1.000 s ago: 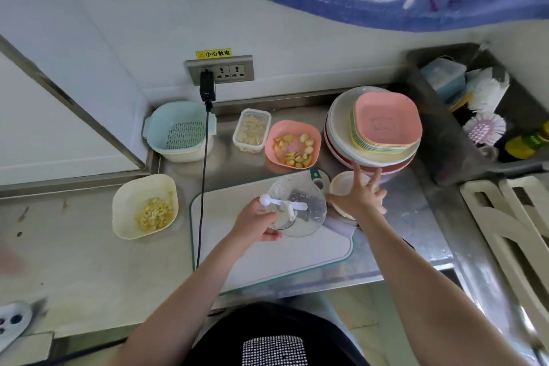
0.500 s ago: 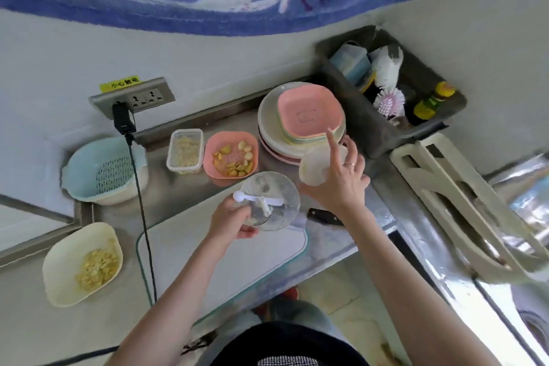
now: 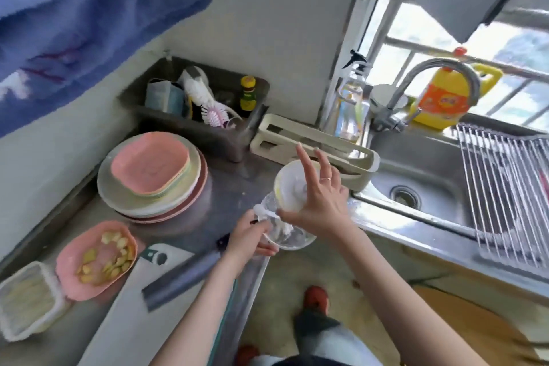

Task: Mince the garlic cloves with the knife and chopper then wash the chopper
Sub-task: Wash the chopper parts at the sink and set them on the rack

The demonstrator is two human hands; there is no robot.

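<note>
My left hand [image 3: 248, 235] grips the clear chopper bowl [image 3: 292, 236] by its rim, with the white blade piece [image 3: 263, 211] inside it, above the counter's front edge. My right hand [image 3: 319, 197] holds the white chopper lid [image 3: 289, 187] from above, two fingers sticking up, just above the bowl. The knife [image 3: 184, 275] lies on the white cutting board [image 3: 130, 300] to the left. A pink bowl of garlic pieces [image 3: 96, 260] sits left of the board.
The steel sink [image 3: 416, 184] with its curved tap [image 3: 430, 83] lies to the right, a wire rack [image 3: 505, 193] over its right half. Stacked plates [image 3: 151, 175], a cream rack [image 3: 315, 142], a grey caddy [image 3: 196, 104] and a clear tub [image 3: 28, 301] crowd the counter.
Both hands have carried the chopper bowl and lid off the cutting board rightwards, to the counter edge near the sink. The view has swung right, bringing sink and tap into sight.
</note>
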